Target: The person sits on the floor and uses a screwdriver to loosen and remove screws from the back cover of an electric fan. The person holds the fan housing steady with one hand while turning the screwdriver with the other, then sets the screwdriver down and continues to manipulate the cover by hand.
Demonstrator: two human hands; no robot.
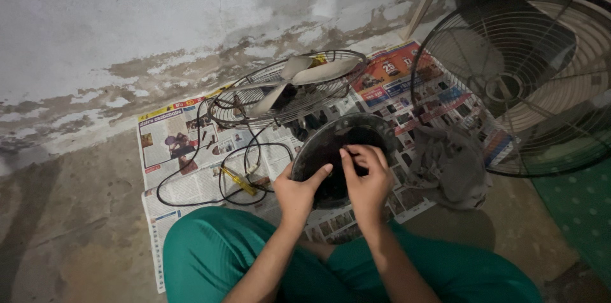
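Newspaper (184,150) on stained concrete floor (70,226)

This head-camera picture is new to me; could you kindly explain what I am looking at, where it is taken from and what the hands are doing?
The picture comes from a camera worn on a person's head, looking down past their green-clad knees to the floor. No machine is involved: these are two bare hands. The left hand grips the rim of a round dark fan base, and the right hand rests on it with fingertips pinched at its middle; what they pinch is too small to tell. Spread newspaper covers the floor. On it lie a wire fan guard with pale blades, a black cable and a grey cloth. A second wire guard stands at right.
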